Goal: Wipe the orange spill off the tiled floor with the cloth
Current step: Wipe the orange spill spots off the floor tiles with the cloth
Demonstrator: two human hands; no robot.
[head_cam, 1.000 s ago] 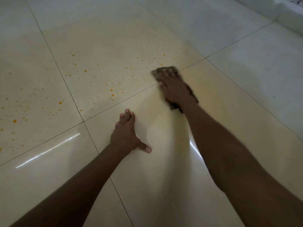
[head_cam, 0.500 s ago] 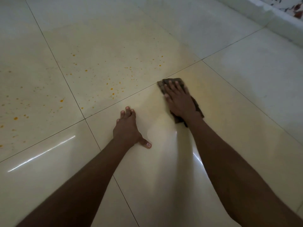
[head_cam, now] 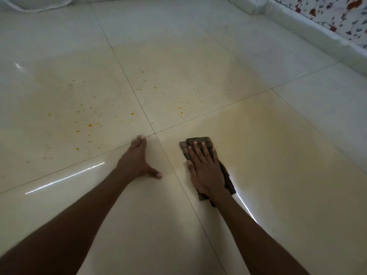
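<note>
A dark brown folded cloth (head_cam: 198,140) lies flat on the cream tiled floor (head_cam: 278,155). My right hand (head_cam: 206,169) presses down on it with straight fingers, palm covering most of it. My left hand (head_cam: 137,159) rests flat on the floor to the left, fingers together, thumb spread out. Orange spill droplets (head_cam: 89,125) are scattered over the tiles beyond and left of both hands, with more orange droplets (head_cam: 180,108) just past the tile joint ahead. A faint yellowish smear (head_cam: 258,120) tints the tile to the right of the cloth.
A white raised ledge (head_cam: 309,30) runs along the back right, with a floral-patterned surface (head_cam: 337,10) above it. A white rounded object (head_cam: 37,4) sits at the top left edge. Light streaks reflect on the glossy tiles near my arms.
My right hand has dragged the cloth back toward me, off the far tile joint. The view has tilted up, showing more floor and the ledge. My left hand stays planted.
</note>
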